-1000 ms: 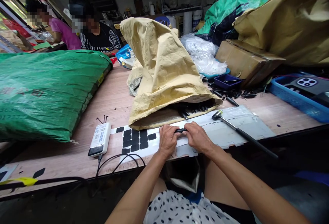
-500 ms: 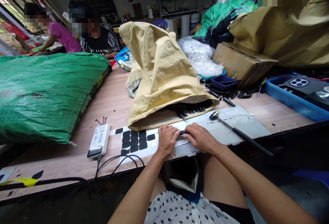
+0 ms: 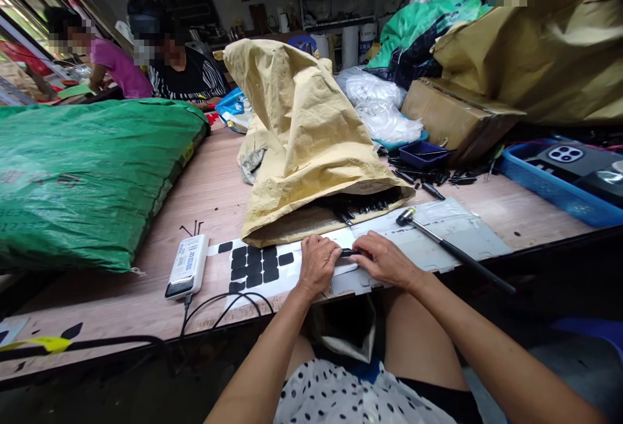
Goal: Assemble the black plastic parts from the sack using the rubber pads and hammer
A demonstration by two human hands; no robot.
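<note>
A small black rod-shaped piece (image 3: 347,252) spans the space between my two hands, low over the table's near edge. My left hand (image 3: 317,261) is closed on its left end, fingers curled. My right hand (image 3: 384,258) pinches the other end. What exactly the piece is, I cannot make out, since the fingers cover much of it. Just beyond my hands lies a brown paper sack (image 3: 311,145), its mouth facing me, with several black parts (image 3: 363,206) inside. A hammer (image 3: 452,252) with a black handle rests right of my right hand on a grey board (image 3: 467,229).
Left of my hands are a sheet of black square stickers (image 3: 254,266) and a white power bank (image 3: 187,267) with cables. A green sack (image 3: 92,177) fills the left side. A blue tray (image 3: 549,190), a cardboard box (image 3: 452,119) and loose black parts stand right. Two people sit beyond.
My right hand has shifted very slightly to the right, still on the black piece. The left hand keeps its place and its grip.
</note>
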